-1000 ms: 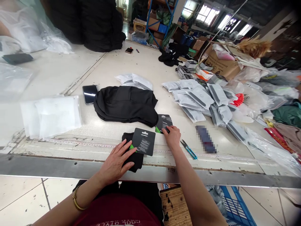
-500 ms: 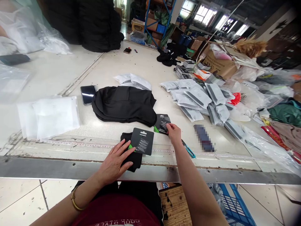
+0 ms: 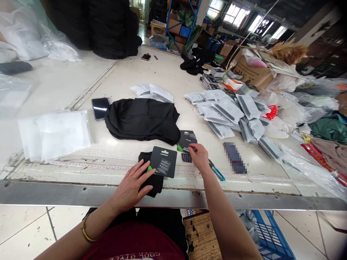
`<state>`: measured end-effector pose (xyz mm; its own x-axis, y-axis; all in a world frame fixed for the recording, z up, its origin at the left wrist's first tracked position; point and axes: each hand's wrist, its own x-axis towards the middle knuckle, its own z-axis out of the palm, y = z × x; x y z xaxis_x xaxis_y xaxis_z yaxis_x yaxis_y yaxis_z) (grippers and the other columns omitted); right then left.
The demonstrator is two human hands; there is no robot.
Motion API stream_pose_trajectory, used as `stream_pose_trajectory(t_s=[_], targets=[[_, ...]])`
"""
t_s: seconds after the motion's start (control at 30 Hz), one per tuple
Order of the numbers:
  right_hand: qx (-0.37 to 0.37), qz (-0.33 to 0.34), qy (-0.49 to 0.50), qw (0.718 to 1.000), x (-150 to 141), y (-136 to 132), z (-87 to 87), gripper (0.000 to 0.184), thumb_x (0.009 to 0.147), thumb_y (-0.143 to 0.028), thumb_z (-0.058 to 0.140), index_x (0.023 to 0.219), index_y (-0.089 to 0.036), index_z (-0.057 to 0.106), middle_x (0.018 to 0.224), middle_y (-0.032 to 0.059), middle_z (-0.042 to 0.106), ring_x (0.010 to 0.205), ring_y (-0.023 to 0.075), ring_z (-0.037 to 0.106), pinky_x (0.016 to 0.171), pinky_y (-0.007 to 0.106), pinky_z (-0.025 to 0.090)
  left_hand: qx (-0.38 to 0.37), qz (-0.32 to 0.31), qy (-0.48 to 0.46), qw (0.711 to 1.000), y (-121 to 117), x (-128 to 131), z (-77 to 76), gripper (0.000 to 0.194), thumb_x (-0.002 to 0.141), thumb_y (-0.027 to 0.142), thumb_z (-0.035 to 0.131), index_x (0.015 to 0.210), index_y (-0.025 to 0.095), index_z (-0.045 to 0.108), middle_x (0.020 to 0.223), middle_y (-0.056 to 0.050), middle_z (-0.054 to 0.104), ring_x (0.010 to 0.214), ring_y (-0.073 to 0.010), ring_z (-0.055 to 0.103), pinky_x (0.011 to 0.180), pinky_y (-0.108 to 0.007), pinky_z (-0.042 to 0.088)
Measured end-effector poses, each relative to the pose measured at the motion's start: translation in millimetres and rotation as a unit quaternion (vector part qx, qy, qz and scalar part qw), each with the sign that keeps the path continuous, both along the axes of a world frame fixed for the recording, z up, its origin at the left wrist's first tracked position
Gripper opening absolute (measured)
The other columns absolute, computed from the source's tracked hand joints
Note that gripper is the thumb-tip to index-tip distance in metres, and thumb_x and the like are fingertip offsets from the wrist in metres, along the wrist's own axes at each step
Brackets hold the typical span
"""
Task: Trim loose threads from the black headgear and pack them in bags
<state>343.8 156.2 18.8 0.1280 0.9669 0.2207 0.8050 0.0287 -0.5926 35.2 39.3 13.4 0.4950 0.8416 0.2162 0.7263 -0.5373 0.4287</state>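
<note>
My left hand (image 3: 132, 186) lies with fingers spread on a folded black cloth (image 3: 153, 187) and the lower left edge of a black hang card (image 3: 164, 162) resting on it. The card has a hanging slot, pale print and a green corner. My right hand (image 3: 199, 156) is closed, its fingertips pinching a small black piece with pale stripes (image 3: 186, 157). Just beyond those fingers lie more black printed cards (image 3: 186, 139), partly covered by the hand. Behind, a stack of black fabric headgear (image 3: 143, 121) lies flat.
A blue-handled cutter (image 3: 217, 171) lies by my right wrist, over a tape measure (image 3: 108, 165) along the table edge. White pouches (image 3: 225, 110) are heaped at right. Clear bags (image 3: 63, 133) and a phone (image 3: 100, 108) lie left. A blue crate (image 3: 271, 231) stands below.
The small striped piece has come off the cards toward me, moving with my right fingers. My left hand stays on the folded cloth and card.
</note>
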Motion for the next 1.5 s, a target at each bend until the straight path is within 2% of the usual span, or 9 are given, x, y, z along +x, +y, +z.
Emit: stream_pose_trajectory(t_s=[0.23, 0.37, 0.63, 0.87, 0.97, 1.1, 1.23, 1.37, 1.5], targets=[[-0.022, 0.096, -0.021, 0.995, -4.4, -36.0, -3.2, 0.024, 0.074, -0.04, 0.062, 0.088, -0.023, 0.068, 0.087, 0.0048, 0.061, 0.075, 0.0191, 0.057, 0.069, 0.033, 0.047, -0.005, -0.002, 0.009, 1.0, -0.2, -0.6, -4.0, 0.051, 0.09, 0.039, 0.045, 0.139, 0.029, 0.035, 0.15, -0.004, 0.026, 0.138, -0.0305, 0.019, 0.107, -0.052, 0.032], [0.007, 0.114, -0.019, 0.993, -11.2, -49.3, -5.2, 0.018, 0.081, -0.032, 0.052, 0.082, -0.024, 0.068, 0.086, 0.0052, 0.063, 0.079, 0.019, 0.059, 0.073, 0.033, 0.048, -0.002, -0.002, 0.008, 1.0, 0.1, -1.1, -5.4, 0.051, 0.09, 0.039, 0.046, 0.139, 0.029, 0.035, 0.15, -0.004, 0.026, 0.138, -0.0306, 0.02, 0.107, -0.052, 0.031], [0.108, 0.034, 0.006, 0.993, -3.7, -10.9, -0.5, 0.029, 0.086, -0.027, 0.04, 0.097, -0.021, 0.066, 0.105, 0.0093, 0.065, 0.099, 0.0213, 0.058, 0.089, 0.04, 0.046, -0.006, -0.002, 0.006, 1.0, -0.6, -0.4, -3.5, 0.05, 0.091, 0.038, 0.044, 0.139, 0.029, 0.035, 0.15, -0.004, 0.026, 0.138, -0.0299, 0.018, 0.107, -0.052, 0.032], [0.053, 0.06, 0.016, 0.997, -1.8, 3.1, -12.9, 0.021, 0.071, -0.016, 0.051, 0.081, -0.021, 0.069, 0.111, 0.0072, 0.066, 0.12, 0.028, 0.048, 0.108, 0.052, 0.024, 0.0, -0.004, -0.009, 1.0, -0.4, -0.3, -1.0, 0.048, 0.091, 0.036, 0.046, 0.138, 0.028, 0.038, 0.149, -0.004, 0.028, 0.138, -0.0296, 0.018, 0.108, -0.05, 0.032], [0.037, 0.029, 0.062, 0.997, -8.3, -10.2, -3.9, 0.024, 0.075, -0.026, 0.054, 0.092, -0.017, 0.066, 0.129, 0.0126, 0.054, 0.126, 0.0287, 0.041, 0.106, 0.049, 0.029, 0.0, -0.004, -0.008, 1.0, -0.3, -0.3, -0.7, 0.049, 0.091, 0.036, 0.045, 0.138, 0.028, 0.037, 0.149, -0.004, 0.027, 0.138, -0.0297, 0.019, 0.108, -0.05, 0.032], [-0.048, -0.002, 0.17, 0.984, -30.4, -41.7, 9.8, 0.04, 0.08, -0.046, 0.053, 0.106, -0.016, 0.058, 0.096, 0.0113, 0.066, 0.082, 0.022, 0.063, 0.073, 0.039, 0.052, 0.008, -0.007, -0.001, 1.0, 0.6, -0.3, -3.2, 0.05, 0.09, 0.037, 0.046, 0.139, 0.027, 0.036, 0.15, -0.005, 0.026, 0.138, -0.0301, 0.018, 0.108, -0.05, 0.031], [-0.198, 0.038, 0.297, 0.933, -64.1, -73.4, 11.7, 0.04, 0.074, -0.056, 0.058, 0.088, -0.018, 0.055, 0.056, -0.0024, 0.057, 0.042, 0.0129, 0.052, 0.036, 0.024, 0.041, 0.014, -0.011, 0.003, 1.0, 1.8, -0.7, -5.6, 0.051, 0.09, 0.037, 0.047, 0.139, 0.028, 0.035, 0.15, -0.005, 0.025, 0.138, -0.0309, 0.018, 0.107, -0.051, 0.032], [-0.238, 0.05, 0.359, 0.901, -81.7, -77.6, 12.4, 0.037, 0.065, -0.051, 0.065, 0.076, -0.018, 0.054, 0.054, -0.0034, 0.056, 0.041, 0.0108, 0.052, 0.036, 0.022, 0.041, 0.015, -0.012, -0.007, 1.0, 1.8, -0.7, -5.7, 0.053, 0.089, 0.036, 0.048, 0.14, 0.029, 0.034, 0.15, -0.005, 0.026, 0.137, -0.0318, 0.02, 0.107, -0.051, 0.031], [-0.197, 0.0, 0.367, 0.909, -57.5, -49.0, 18.5, 0.04, 0.059, -0.049, 0.067, 0.079, -0.018, 0.051, 0.055, -0.0039, 0.055, 0.044, 0.011, 0.053, 0.039, 0.022, 0.042, 0.007, -0.002, -0.006, 1.0, 0.5, -0.5, -4.0, 0.057, 0.09, 0.038, 0.046, 0.143, 0.026, 0.028, 0.15, -0.006, 0.026, 0.138, -0.0298, 0.019, 0.109, -0.049, 0.029]])
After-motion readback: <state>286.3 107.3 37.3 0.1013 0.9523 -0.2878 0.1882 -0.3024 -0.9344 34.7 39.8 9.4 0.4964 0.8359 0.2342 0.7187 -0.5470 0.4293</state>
